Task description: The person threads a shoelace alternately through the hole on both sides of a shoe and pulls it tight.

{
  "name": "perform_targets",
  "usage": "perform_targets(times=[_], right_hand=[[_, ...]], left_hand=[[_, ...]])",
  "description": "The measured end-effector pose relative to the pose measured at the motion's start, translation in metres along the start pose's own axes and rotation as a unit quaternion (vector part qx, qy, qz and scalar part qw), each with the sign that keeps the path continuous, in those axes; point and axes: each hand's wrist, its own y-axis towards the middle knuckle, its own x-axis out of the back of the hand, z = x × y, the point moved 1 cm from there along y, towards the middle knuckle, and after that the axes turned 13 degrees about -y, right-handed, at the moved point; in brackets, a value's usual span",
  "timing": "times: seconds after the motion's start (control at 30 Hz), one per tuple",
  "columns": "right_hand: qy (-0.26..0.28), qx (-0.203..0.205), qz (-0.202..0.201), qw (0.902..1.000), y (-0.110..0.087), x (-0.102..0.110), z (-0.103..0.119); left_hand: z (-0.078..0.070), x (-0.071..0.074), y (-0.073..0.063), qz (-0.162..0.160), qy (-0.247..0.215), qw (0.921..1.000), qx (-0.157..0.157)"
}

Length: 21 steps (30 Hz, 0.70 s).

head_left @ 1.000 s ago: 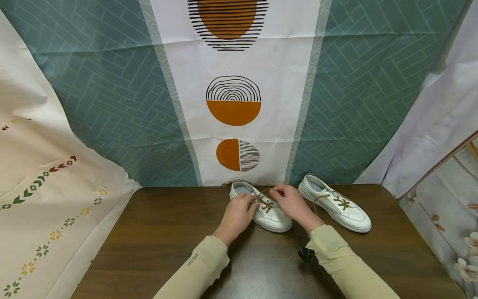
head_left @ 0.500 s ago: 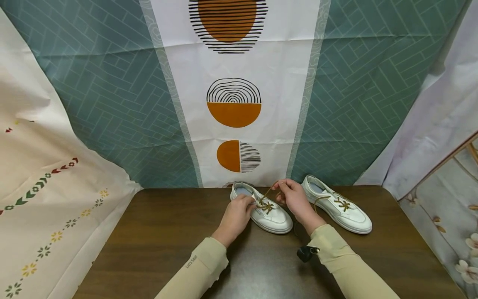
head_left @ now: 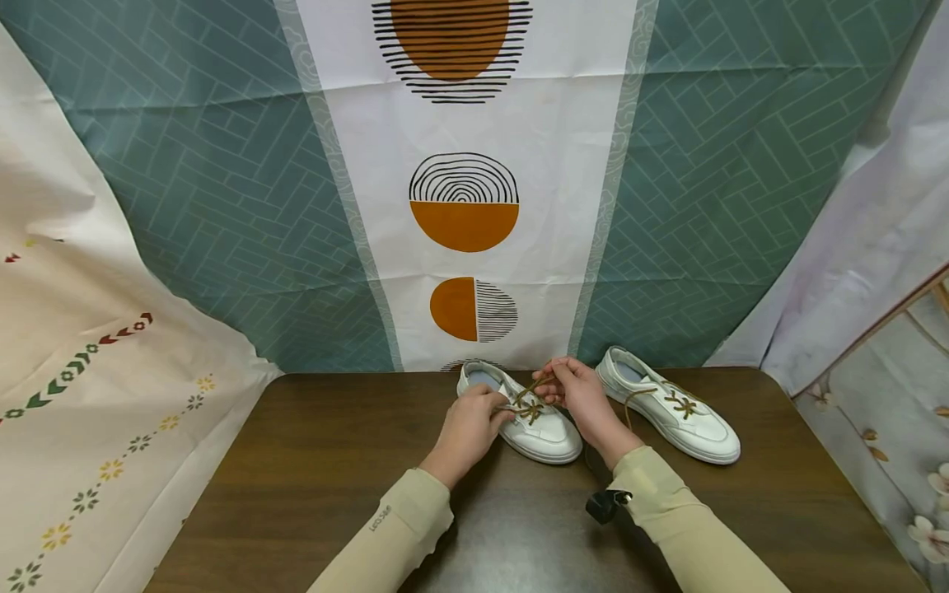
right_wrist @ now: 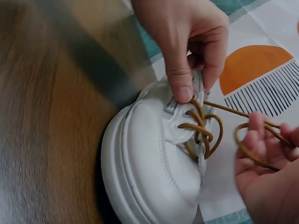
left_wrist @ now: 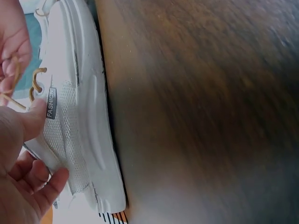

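A white shoe (head_left: pixel 547 438) with a brown shoelace (right_wrist: pixel 229 108) stands on the table, toe toward the front right. My left hand (head_left: pixel 473 420) pinches the shoe's upper beside the eyelets; in the right wrist view its thumb (right_wrist: pixel 181 84) presses near the lacing. Part of its grip is hidden, so whether lace is caught there too is unclear. Just above the tongue, my right hand (head_left: pixel 582 397) holds a loose end of the lace, which bends in a loop (right_wrist: pixel 240 140) by its fingers. In the left wrist view a small label (left_wrist: pixel 51 103) shows on the shoe's side.
To the right stands a second white shoe (head_left: pixel 685 424) with brown laces, close to my right wrist. The brown table (head_left: pixel 356 469) ends at a patterned curtain (head_left: pixel 474 123) behind the shoes. A small black device (head_left: pixel 604 505) hangs under my right sleeve.
My right hand first lifts up and right, drawing the lace longer, then drops slightly back toward the shoe. My left hand stays nearly in place at the shoe.
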Motion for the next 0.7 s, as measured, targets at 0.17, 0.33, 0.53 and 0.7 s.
perform_targets(times=[0.17,0.33,0.53,0.7], right_hand=[[-0.047,-0.004,0.018,0.9987,0.001,-0.007,-0.002],[-0.111,-0.002,0.024,0.9935,0.003,-0.011,-0.007],[-0.199,0.015,0.064,0.9779,0.003,-0.019,-0.011],[-0.228,0.023,0.033,0.9727,0.004,-0.025,-0.014]], left_hand=[[-0.001,0.0,0.003,0.022,0.003,0.9997,0.013],[-0.004,0.0,0.007,0.049,-0.013,0.9977,0.044],[-0.004,-0.001,0.007,0.065,-0.012,0.9958,0.063],[-0.001,0.001,0.008,0.048,-0.058,0.9958,0.051]])
